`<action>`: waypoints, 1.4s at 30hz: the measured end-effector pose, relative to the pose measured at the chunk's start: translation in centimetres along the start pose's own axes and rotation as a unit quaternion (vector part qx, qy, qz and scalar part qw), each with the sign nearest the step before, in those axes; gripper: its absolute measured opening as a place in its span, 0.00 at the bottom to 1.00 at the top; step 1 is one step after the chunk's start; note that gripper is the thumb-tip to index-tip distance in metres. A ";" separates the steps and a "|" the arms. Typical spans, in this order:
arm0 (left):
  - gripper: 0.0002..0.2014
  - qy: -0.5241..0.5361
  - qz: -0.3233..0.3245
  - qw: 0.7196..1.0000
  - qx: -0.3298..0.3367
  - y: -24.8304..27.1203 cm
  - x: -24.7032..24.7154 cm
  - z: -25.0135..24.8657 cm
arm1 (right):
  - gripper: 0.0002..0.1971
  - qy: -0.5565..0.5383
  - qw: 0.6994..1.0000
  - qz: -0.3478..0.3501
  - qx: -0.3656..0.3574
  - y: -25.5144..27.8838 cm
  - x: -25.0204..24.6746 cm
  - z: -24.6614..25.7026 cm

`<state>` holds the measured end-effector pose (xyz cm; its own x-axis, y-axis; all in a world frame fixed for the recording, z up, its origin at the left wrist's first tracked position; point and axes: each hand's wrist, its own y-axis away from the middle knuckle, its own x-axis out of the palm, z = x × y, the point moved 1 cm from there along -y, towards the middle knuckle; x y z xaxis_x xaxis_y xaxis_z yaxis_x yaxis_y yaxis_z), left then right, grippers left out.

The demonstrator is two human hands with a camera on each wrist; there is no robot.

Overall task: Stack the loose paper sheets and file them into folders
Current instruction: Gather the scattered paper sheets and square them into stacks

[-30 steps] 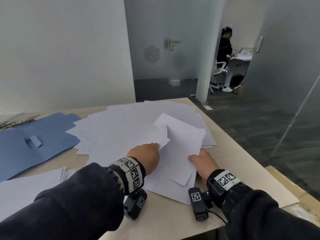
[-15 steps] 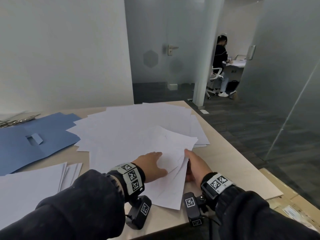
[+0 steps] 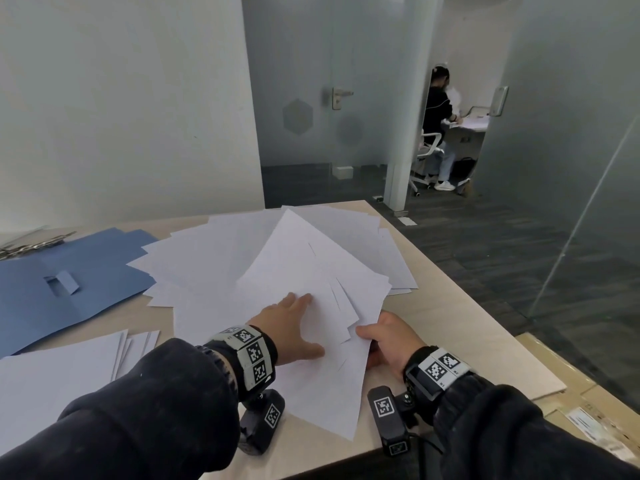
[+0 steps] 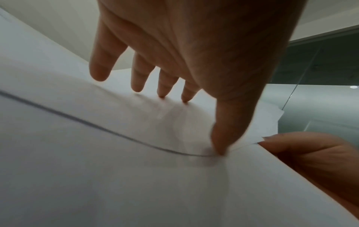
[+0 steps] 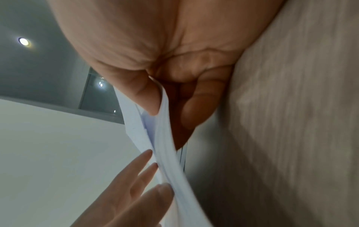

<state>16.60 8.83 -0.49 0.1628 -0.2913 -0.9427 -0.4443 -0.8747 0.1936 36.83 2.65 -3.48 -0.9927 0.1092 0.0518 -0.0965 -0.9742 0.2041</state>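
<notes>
**Two hands on a fanned bundle of paper**

Several white sheets (image 3: 311, 271) are gathered into a loose fan at the near right part of my table (image 3: 460, 337), lying on a wider spread of loose paper (image 3: 214, 251) that covers the middle of it. My right hand (image 3: 388, 339) pinches the near right edge of the bundle: from the right wrist view the thumb lies on top of the sheets (image 5: 167, 153) and the curled fingers (image 5: 196, 107) sit underneath, against the tabletop. My left hand (image 3: 289, 329) rests flat on the same bundle with its fingers straight and spread; in the left wrist view the thumb tip and at least two fingertips (image 4: 162, 90) press down on the paper, and the sheet buckles slightly around the thumb.

To my left lies an open blue folder (image 3: 69, 271), flat on the table, its right edge tucked beneath the spread. Nearer to me on the left sits a second pile of white sheets (image 3: 62, 372), roughly squared. At the far left edge I see some metal clips (image 3: 31, 244), too small to make out further.
</notes>
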 end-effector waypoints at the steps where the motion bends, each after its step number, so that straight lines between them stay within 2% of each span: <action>1: 0.62 0.004 0.005 1.000 0.000 0.0 0.0 -0.1 | 0.17 0.001 1.000 0.003 -0.002 0.0 0.0 0.0; 3: 0.69 0.007 0.019 1.000 0.001 -0.1 0.1 -0.4 | 0.18 0.008 1.000 0.013 -0.008 0.1 0.0 0.1; 6: 0.72 0.007 0.027 1.000 0.008 -0.1 0.6 -1.0 | 0.19 0.021 0.999 0.023 -0.013 0.3 -0.1 0.1; 9: 0.71 0.032 0.019 0.999 0.016 0.0 0.8 -1.7 | 0.20 0.031 0.999 0.032 -0.018 0.2 -0.1 0.0; 11: 0.66 0.039 0.005 0.999 0.025 -0.1 0.8 -2.2 | 0.20 0.037 0.998 0.036 -0.019 0.3 0.0 0.0; 13: 0.52 0.040 -0.010 0.998 0.038 -0.1 0.6 -2.7 | 0.20 0.046 0.998 0.034 -0.016 0.4 0.1 0.2; 15: 0.26 0.024 -0.034 0.998 0.052 -0.1 0.2 -3.1 | 0.19 0.050 0.998 0.030 -0.015 0.4 0.1 0.1; 16: 0.16 0.013 -0.042 0.998 0.047 0.0 -0.2 -3.2 | 0.19 0.050 0.998 0.027 -0.014 0.3 0.1 0.1; 17: 0.10 0.002 -0.048 0.998 0.039 0.1 -0.5 -3.2 | 0.19 0.052 0.998 0.025 -0.012 0.2 0.1 0.0; 18: 0.08 -0.013 -0.053 0.998 0.029 0.2 -0.8 -3.2 | 0.19 0.052 0.998 0.022 -0.010 0.0 0.1 -0.1; 20: 0.12 -0.043 -0.063 0.997 0.021 0.4 -1.4 -2.8 | 0.17 0.050 0.999 0.011 -0.003 -0.4 0.0 -0.2; 23: 0.11 -0.044 -0.105 0.993 0.031 0.7 -2.3 -2.0 | 0.18 0.059 0.998 0.001 0.007 -1.0 0.0 -0.1; 25: 0.10 -0.031 -0.135 0.988 0.065 1.3 -3.2 -1.6 | 0.18 0.046 0.999 -0.006 0.027 -1.2 0.0 0.1; 27: 0.15 -0.018 -0.146 0.982 0.115 2.0 -4.0 -1.2 | 0.14 0.015 0.998 -0.016 0.060 -1.2 -0.1 0.3; 30: 0.20 -0.027 -0.105 0.978 0.181 2.8 -3.9 -0.8 | 0.15 -0.033 0.994 -0.027 0.102 -1.3 -0.6 0.2; 33: 0.22 -0.028 -0.033 0.981 0.191 3.0 -2.3 -0.2 | 0.17 -0.070 0.988 -0.041 0.130 -1.5 -0.6 0.2; 36: 0.20 -0.003 -0.010 0.980 0.201 3.1 -1.0 0.0 | 0.25 -0.057 0.985 -0.020 0.160 -1.2 -0.2 0.5; 40: 0.17 0.023 -0.004 0.975 0.223 3.0 0.2 -0.2 | 0.13 0.021 0.993 -0.017 0.116 -0.9 0.2 0.2; 42: 0.18 0.038 0.016 0.977 0.211 3.3 0.3 -0.5 | 0.12 0.057 0.993 -0.013 0.102 -0.9 0.3 0.1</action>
<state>15.61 5.65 0.04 0.2011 -0.3587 -0.9115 -0.7707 -0.6323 0.0788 36.64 3.53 -3.56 -0.9929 0.0992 -0.0650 -0.1169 -0.9098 0.3983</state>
